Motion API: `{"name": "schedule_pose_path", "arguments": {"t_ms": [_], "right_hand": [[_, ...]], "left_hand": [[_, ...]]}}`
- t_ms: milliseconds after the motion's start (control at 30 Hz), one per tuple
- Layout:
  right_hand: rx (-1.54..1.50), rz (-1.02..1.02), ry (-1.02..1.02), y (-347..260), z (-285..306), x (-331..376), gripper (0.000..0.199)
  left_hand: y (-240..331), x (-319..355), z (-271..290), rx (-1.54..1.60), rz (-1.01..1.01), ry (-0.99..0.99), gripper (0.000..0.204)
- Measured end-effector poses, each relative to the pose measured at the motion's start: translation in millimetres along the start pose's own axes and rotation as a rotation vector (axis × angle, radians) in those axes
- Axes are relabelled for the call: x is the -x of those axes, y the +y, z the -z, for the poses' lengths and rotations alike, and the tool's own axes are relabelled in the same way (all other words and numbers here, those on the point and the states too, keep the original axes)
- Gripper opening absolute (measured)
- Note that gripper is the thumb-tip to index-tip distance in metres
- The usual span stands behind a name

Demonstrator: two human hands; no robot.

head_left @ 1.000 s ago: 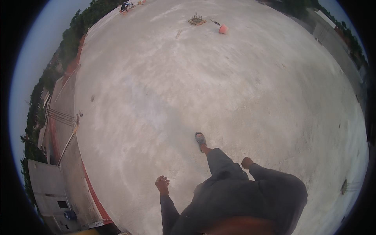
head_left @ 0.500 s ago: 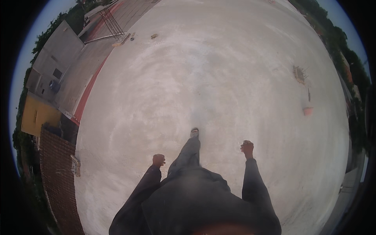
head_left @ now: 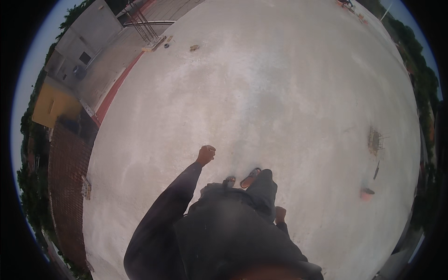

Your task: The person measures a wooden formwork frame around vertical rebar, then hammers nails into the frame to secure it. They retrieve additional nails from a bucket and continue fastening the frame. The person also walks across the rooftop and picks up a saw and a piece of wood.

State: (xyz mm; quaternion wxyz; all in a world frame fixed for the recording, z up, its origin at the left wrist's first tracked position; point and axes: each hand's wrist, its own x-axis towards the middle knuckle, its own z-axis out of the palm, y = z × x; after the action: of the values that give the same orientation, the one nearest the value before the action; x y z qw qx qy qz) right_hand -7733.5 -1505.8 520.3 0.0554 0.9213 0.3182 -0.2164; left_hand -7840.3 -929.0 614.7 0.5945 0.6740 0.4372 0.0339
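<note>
- L hand (head_left: 206, 154) fisted, empty, out front over concrete roof slab (head_left: 280, 93).
- R hand (head_left: 279, 214) curled by hip, holds nothing.
- Sandal (head_left: 250, 177) mid-step.
- Risk: rebar stubs (head_left: 376, 139) and orange bucket (head_left: 366, 194) nr right edge, could trip if I drift.

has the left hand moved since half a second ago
Yes. The left hand has swung forward and up, now ahead of the sandal; before, it hung level behind the foot. The camera also turned, so judge against the body.

Bare grey concrete roof slab (head_left: 261, 93)
</note>
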Motion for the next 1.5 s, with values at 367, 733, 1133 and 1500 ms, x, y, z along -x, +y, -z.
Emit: {"name": "schedule_pose_path", "arguments": {"t_ms": [367, 733, 1133, 1500], "right_hand": [[-1.495, -0.894, -0.165, 249, 213, -415, 0.015], [-1.404, -0.468, 0.37, 487, 540, -950, 0.02], [-0.756, -0.432, -0.229, 554, 583, -1127, 0.021], [-0.517, -0.474, -0.355, 842, 770, -1578, 0.027]], "left_hand": [[188, -332, -195, -1.302, -0.177, -0.399, 0.025], [360, -674, -336, -0.581, -0.328, -0.317, 0.01], [854, -1126, -556, 0.034, 0.051, -0.277, 0.021], [1041, -1426, -767, -0.179, 0.452, -0.267, 0.026]]}}
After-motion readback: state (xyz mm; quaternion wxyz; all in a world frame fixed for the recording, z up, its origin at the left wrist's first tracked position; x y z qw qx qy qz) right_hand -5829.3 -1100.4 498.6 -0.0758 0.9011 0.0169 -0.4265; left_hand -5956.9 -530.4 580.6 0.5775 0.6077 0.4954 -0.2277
